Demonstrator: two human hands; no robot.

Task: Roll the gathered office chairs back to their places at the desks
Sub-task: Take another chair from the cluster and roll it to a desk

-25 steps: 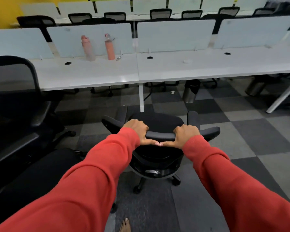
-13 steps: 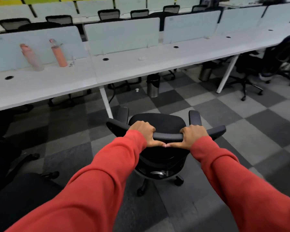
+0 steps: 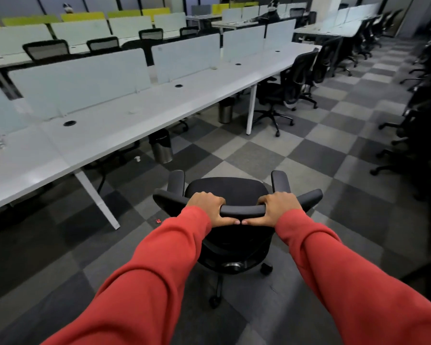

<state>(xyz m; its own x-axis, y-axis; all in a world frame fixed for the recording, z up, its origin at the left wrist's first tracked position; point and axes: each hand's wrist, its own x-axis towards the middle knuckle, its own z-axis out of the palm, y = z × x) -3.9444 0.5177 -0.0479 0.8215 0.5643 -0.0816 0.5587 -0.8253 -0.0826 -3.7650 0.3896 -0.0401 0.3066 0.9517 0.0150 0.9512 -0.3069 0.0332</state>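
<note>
Open-plan office, checkered carpet (image 3: 259,155): at lower centre, a person's left hand (image 3: 207,209) and right hand (image 3: 276,207) clamp the backrest top of a black office chair (image 3: 225,190), thumbs almost touching. An even two-handed push toward the white desk (image 3: 110,130), left, should clear the metal bins (image 3: 162,149) beneath; their contents are hidden.

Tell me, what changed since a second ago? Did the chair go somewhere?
The chair swung round to the right. Before, it faced the white desk head-on; now it points along the checkered floor, with the desk off to its left. Nothing was grabbed or let go: the left hand and right hand still grip the top of the chair's back, thumbs tip to tip.
</note>
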